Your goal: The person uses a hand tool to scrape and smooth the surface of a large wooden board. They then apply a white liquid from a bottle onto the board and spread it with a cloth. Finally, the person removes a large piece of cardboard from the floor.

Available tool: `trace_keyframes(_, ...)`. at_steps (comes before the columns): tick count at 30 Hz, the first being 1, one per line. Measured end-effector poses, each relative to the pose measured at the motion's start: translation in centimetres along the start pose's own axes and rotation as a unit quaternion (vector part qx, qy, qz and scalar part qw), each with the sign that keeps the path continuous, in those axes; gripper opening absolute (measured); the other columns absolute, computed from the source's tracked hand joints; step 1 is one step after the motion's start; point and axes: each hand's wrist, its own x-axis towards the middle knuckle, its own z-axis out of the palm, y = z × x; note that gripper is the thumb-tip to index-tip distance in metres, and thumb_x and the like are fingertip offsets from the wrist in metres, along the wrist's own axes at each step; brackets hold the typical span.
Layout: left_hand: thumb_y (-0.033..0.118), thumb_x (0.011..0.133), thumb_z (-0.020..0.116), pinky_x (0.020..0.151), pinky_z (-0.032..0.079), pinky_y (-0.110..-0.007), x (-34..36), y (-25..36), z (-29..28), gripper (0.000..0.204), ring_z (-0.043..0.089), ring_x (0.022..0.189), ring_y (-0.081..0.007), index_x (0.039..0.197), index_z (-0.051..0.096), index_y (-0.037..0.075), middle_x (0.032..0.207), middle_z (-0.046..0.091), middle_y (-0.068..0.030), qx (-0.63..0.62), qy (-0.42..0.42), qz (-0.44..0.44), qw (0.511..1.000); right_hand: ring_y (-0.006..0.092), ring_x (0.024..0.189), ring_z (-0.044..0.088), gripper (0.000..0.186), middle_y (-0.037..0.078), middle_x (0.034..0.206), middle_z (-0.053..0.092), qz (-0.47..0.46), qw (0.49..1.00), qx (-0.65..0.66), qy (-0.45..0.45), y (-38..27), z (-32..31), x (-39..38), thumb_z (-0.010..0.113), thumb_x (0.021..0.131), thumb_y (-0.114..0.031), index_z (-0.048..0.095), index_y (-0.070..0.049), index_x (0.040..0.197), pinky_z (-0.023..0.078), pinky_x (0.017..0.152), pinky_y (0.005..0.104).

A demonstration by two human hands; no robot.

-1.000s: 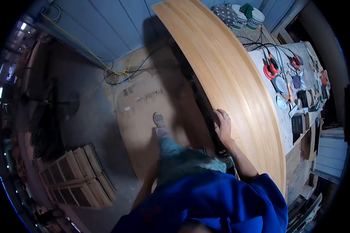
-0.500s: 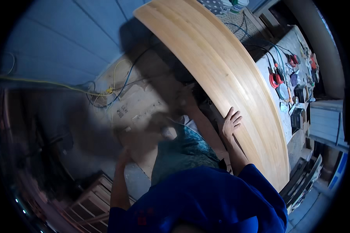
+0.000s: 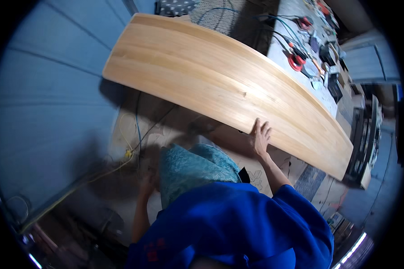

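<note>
A long, pale wooden board (image 3: pixel 184 67), like a tabletop, stretches across the view from the upper left to the right. My right hand (image 3: pixel 260 138) rests on its near edge, fingers spread over the top surface and not wrapped round anything. Low at my left side hangs my left hand (image 3: pixel 149 181), away from the board and beside my teal patterned trousers (image 3: pixel 193 172). It is dim and smeared, so its fingers do not show clearly.
Beyond the board, a workbench (image 3: pixel 278 40) carries red power tools (image 3: pixel 296 62), hoses and small items. A yellow cord (image 3: pixel 98 175) and a blue cable (image 3: pixel 138 130) run over the floor at left, near a blue-grey panelled wall (image 3: pixel 54 76). Dark stacked pieces (image 3: pixel 366 139) stand at right.
My view has turned, so the board now lies more crosswise and shows more of its top. My right hand stays on its near edge; my left hand remains low beside me.
</note>
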Motion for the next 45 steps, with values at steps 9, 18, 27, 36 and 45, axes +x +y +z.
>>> trace_keyframes(9,0.019,0.097,0.056,0.095,0.05,-0.043,8.2,-7.2,-13.3,0.032,0.065,0.11,-0.0393,0.123,0.065,0.003,0.119,0.069,-0.0204,0.079,-0.228,0.062,0.969,0.0604,0.145,0.009,0.117,0.03,0.163,0.006,0.051,0.998,-0.038,-0.014,-5.3,-0.3,0.6,0.085,0.071,-0.02,0.011,-0.03,0.161,0.025,0.112,0.0691)
trace_keyframes(18,0.003,0.1,0.047,0.062,0.053,-0.025,13.2,-7.7,-22.4,0.031,0.061,0.07,-0.0117,0.129,0.058,0.001,0.087,0.064,-0.0067,-0.061,-0.189,-0.054,0.979,0.0585,0.144,0.017,0.117,0.026,0.164,0.01,0.058,0.998,-0.035,-0.003,-3.7,1.3,0.1,0.089,0.071,-0.022,0.015,-0.04,0.159,0.031,0.112,0.0664)
trace_keyframes(27,0.005,0.099,0.049,0.058,0.048,-0.026,10.2,-5.8,-19.9,0.026,0.056,0.066,-0.01,0.121,0.061,-0.001,0.079,0.058,-0.0021,-0.114,-0.29,-0.011,0.95,0.0555,0.148,0.014,0.1,0.028,0.164,0.011,0.112,0.994,0.002,-0.007,-3.4,1.7,0.1,0.075,0.078,-0.025,0.019,-0.039,0.159,0.025,0.119,0.0594)
trace_keyframes(36,0.021,0.098,0.05,0.089,0.051,-0.046,12.2,-7.8,-17.5,0.031,0.065,0.099,-0.0402,0.112,0.068,0.0,0.105,0.069,-0.0245,0.255,-0.31,0.204,0.893,0.0476,0.15,0.017,0.09,0.015,0.166,0.017,0.162,0.986,0.018,0.043,-6.3,0.4,-0.5,0.075,0.079,-0.024,0.03,-0.041,0.155,0.023,0.118,0.0626)
trace_keyframes(45,0.017,0.097,0.054,0.079,0.052,-0.04,17.1,8.9,-14.3,0.033,0.066,0.089,-0.0286,0.124,0.063,0.0,0.102,0.068,-0.0191,0.194,-0.2,0.293,0.915,0.0387,0.132,0.048,0.071,0.02,0.147,0.047,0.032,0.937,0.284,0.2,-2.8,3.7,-11.8,0.064,0.086,-0.02,0.039,-0.01,0.152,0.042,0.109,0.0425)
